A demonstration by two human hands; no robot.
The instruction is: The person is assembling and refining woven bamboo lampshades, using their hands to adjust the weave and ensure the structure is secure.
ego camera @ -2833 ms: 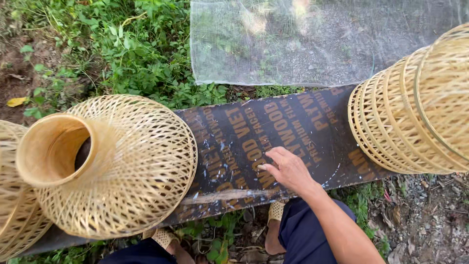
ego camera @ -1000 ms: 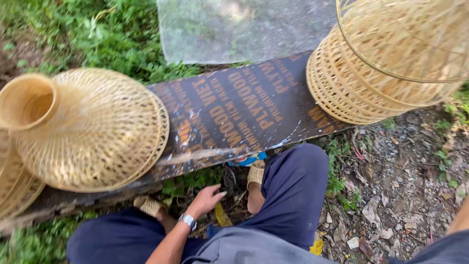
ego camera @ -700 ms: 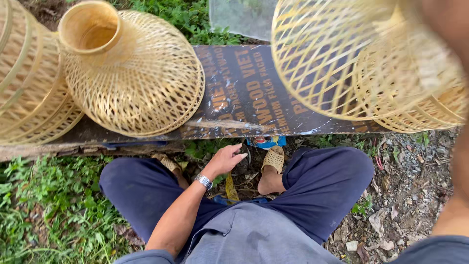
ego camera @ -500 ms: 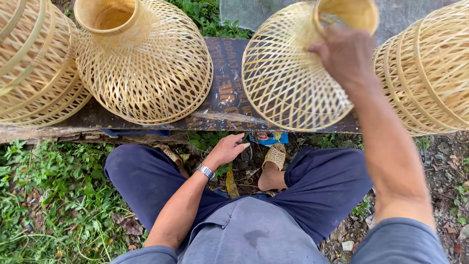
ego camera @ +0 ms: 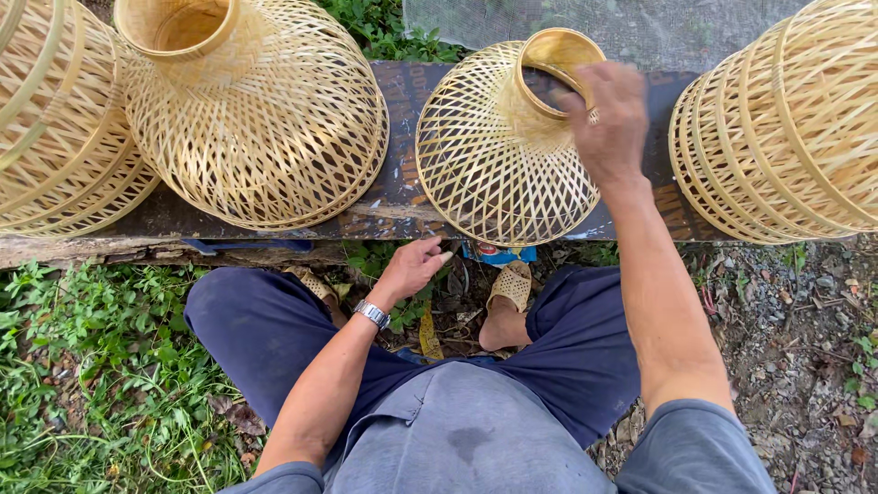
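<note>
Lowered from where it hung half a second ago, a woven bamboo lampshade [ego camera: 501, 155] now sits tilted on the dark plywood board [ego camera: 402, 192], its solid neck ring pinched by the right hand [ego camera: 607, 119], fingers closed over the rim. The left hand [ego camera: 413, 267] reaches down below the board's edge toward the littered ground, fingers loosely curled and holding nothing that shows. A larger finished shade [ego camera: 261, 110] lies just beside it, with a stack of shades [ego camera: 786, 119] at the right and another [ego camera: 55, 119] at the left. By the look of it, the shade is placed but not yet released.
</note>
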